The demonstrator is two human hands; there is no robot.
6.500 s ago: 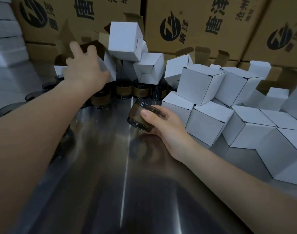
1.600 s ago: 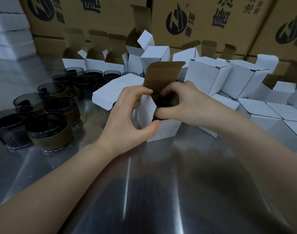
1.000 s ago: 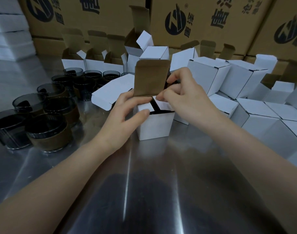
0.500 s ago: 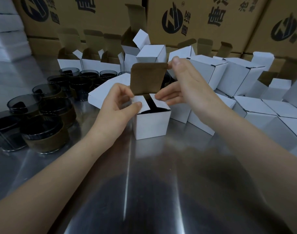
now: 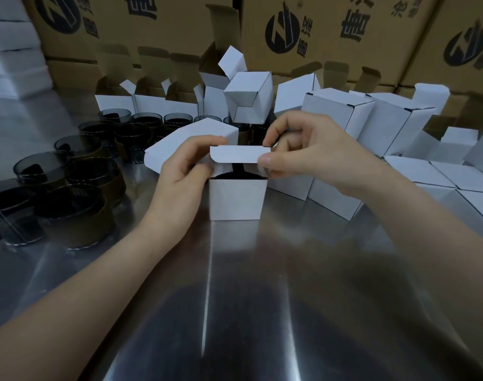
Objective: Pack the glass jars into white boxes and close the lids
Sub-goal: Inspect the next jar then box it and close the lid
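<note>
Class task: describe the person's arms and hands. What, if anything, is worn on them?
The left hand and right hand are bare: no gloves, rings or watch visible. The left forearm and right forearm are bare too, no sleeves in view. The nails look short and unpainted.

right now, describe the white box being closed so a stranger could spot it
On the steel table, before the brown cartons, one white box stands upright at the centre, gripped by the left hand. Unlike the shut boxes to its right, its lid is half folded down, pinched by the right hand.
</note>
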